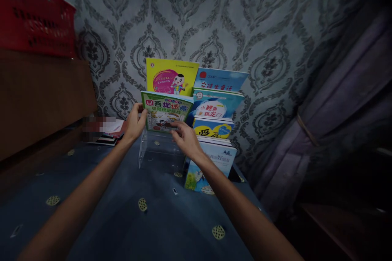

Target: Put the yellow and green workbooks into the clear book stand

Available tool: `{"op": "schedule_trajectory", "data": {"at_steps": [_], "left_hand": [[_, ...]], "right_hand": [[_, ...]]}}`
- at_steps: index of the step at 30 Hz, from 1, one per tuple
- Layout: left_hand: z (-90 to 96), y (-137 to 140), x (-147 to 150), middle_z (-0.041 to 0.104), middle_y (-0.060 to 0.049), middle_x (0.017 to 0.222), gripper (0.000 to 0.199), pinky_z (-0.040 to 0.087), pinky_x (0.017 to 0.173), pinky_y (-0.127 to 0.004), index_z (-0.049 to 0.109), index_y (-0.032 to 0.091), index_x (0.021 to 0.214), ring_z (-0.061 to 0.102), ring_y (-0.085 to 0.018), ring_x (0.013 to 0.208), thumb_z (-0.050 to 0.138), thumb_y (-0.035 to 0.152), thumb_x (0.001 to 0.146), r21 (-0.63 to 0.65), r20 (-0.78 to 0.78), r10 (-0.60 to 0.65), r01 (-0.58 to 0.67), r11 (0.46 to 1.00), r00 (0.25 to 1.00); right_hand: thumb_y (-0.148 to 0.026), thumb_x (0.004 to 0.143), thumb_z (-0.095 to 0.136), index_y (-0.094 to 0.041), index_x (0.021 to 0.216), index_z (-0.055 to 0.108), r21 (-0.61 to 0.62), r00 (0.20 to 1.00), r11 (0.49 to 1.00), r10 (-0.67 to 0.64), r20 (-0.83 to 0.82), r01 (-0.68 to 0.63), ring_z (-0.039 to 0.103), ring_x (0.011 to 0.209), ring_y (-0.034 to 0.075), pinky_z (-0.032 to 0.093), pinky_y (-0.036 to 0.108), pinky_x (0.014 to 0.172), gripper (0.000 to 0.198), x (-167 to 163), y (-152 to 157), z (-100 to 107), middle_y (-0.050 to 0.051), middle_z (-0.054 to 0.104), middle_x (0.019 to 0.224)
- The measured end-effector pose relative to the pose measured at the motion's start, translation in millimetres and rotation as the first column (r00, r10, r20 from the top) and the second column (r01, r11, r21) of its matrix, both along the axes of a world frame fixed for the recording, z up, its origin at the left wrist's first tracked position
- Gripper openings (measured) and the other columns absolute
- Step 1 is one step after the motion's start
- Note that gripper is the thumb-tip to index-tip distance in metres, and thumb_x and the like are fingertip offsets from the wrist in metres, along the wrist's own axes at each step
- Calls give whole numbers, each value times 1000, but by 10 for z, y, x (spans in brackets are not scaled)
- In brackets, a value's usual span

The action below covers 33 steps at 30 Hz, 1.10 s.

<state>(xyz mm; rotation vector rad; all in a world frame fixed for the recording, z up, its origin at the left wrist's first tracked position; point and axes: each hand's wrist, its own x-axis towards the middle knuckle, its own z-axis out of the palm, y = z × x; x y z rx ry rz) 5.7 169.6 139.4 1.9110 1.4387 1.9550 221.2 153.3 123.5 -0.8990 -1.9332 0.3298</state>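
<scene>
A green-bordered picture book [168,119] stands upright in the left column of a clear tiered stand [143,151]. At the book's left edge, my left hand [134,123] has its thumb on the front side and its fingers curled around the edge. My right hand [186,138] reaches to the lower right of the cover, index finger stretched out against it and the other fingers partly bent. Behind rises a yellow book [171,74] with a cartoon child on it. The right column holds a blue book [222,78], a teal book [214,104], a yellow-and-blue book [214,128] and pale blue books [219,157].
A dark blue patterned cloth [116,220] covers the surface. Left of the stand lies a pile of books [114,130], beside a brown box [45,102] with a red basket [39,20] on top. Patterned wallpaper [214,20] is behind; a tied curtain [294,147] hangs at right.
</scene>
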Motion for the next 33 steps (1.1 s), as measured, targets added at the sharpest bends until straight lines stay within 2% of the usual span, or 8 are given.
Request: {"op": "schedule_trajectory", "data": {"at_steps": [6, 10, 13, 17, 20, 23, 29, 33], "left_hand": [[-117, -60, -43, 66, -8, 109, 27, 52, 88, -34, 50, 21, 113, 64, -22, 105, 54, 32, 88, 18, 43, -7, 6, 1000, 999], [-343, -223, -58, 64, -8, 112, 28, 51, 95, -35, 49, 23, 114, 64, -22, 108, 52, 30, 87, 12, 121, 38, -40, 999, 992], [-632, -420, -51, 65, -8, 112, 26, 52, 94, -36, 50, 24, 112, 64, -22, 109, 50, 29, 87, -41, 125, 61, -57, 998, 990], [-1139, -698, -78, 66, -9, 114, 28, 54, 86, -37, 53, 25, 114, 65, -25, 108, 50, 29, 86, -165, 65, 65, -54, 985, 996], [-1510, -844, -158, 68, -9, 112, 27, 56, 82, -40, 55, 25, 111, 67, -26, 104, 49, 28, 85, -240, 30, 115, -104, 965, 993], [-1749, -902, -266, 69, -8, 107, 24, 56, 82, -42, 56, 26, 106, 68, -28, 101, 46, 25, 84, -269, -23, 182, -181, 946, 983], [-1663, -658, -562, 68, -10, 110, 25, 54, 91, -43, 57, 23, 107, 66, -27, 105, 47, 20, 84, -323, -160, 260, -299, 898, 952], [-1411, -278, -899, 62, -18, 127, 26, 42, 109, -52, 58, 21, 112, 53, -34, 128, 49, 20, 88, -377, -298, 383, -476, 794, 874]], "right_hand": [[-17, 90, 56, -17, 114, 72, -69, 999, 997, 31, -30, -33, 69, 110, 25, 61, 43, 91, 29, -31, -149, 8, 15, 66, 133], [-16, 92, 54, -20, 111, 72, -119, 987, 981, 150, -54, -155, 70, 108, 22, 60, 40, 92, 27, -160, -638, -155, 11, 70, 124], [-16, 94, 54, -22, 113, 73, -203, 951, 932, 309, 17, -299, 67, 115, 21, 57, 39, 98, 28, -332, -1192, -479, 10, 70, 127], [-18, 93, 56, -27, 123, 70, -335, 898, 843, 440, -21, -421, 64, 123, 22, 52, 39, 106, 34, -571, -1830, -1125, 9, 70, 129], [-20, 90, 60, -27, 124, 71, -438, 861, 764, 506, -47, -474, 72, 108, 23, 59, 36, 94, 37, -679, -2103, -1590, 9, 65, 137], [-15, 87, 59, -25, 119, 73, -504, 867, 737, 496, -48, -449, 72, 111, 24, 59, 38, 96, 37, -704, -2230, -1893, 11, 69, 131], [-18, 91, 57, -26, 119, 71, -440, 873, 776, 487, -37, -452, 68, 118, 23, 55, 37, 102, 32, -678, -2283, -1911, 10, 70, 128], [-18, 93, 55, -24, 112, 71, -437, 831, 757, 555, 39, -485, 68, 112, 20, 54, 30, 99, 26, -809, -2222, -1714, 8, 71, 117]]}}
